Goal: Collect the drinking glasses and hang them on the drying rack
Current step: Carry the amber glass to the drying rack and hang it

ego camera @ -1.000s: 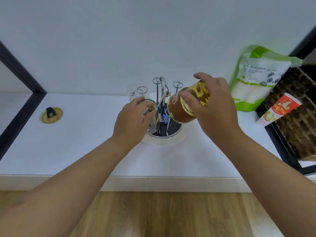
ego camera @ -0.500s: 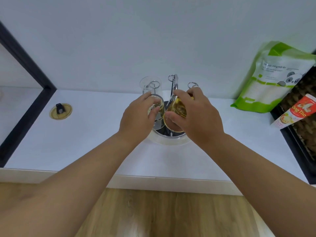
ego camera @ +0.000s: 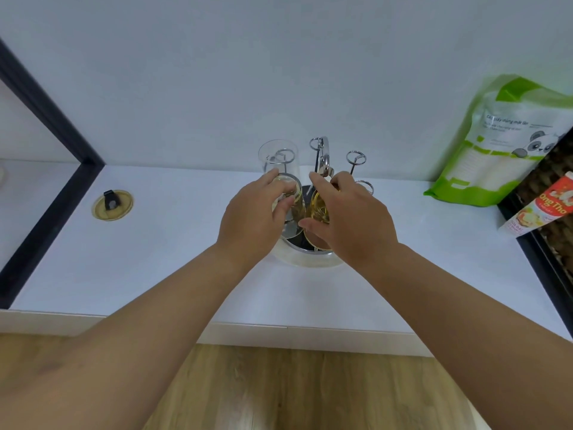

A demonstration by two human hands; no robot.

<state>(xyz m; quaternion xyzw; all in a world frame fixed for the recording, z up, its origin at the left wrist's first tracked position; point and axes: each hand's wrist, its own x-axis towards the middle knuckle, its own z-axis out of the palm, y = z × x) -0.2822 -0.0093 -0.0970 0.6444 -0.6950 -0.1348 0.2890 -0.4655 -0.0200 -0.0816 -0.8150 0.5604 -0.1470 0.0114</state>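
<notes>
Since a second ago, my right hand (ego camera: 350,221) has come down from holding the amber glass (ego camera: 319,209) tilted high and now presses it mouth-down over the drying rack (ego camera: 321,169), fingers curled tight around it. My left hand (ego camera: 252,221) stays wrapped around a clear glass (ego camera: 293,206) just beside it, thumb and fingers closed on its wall. Both arms reach forward over the white counter (ego camera: 173,243). Behind my left fingertips, another clear glass (ego camera: 277,156) hangs upside down on a prong.
</notes>
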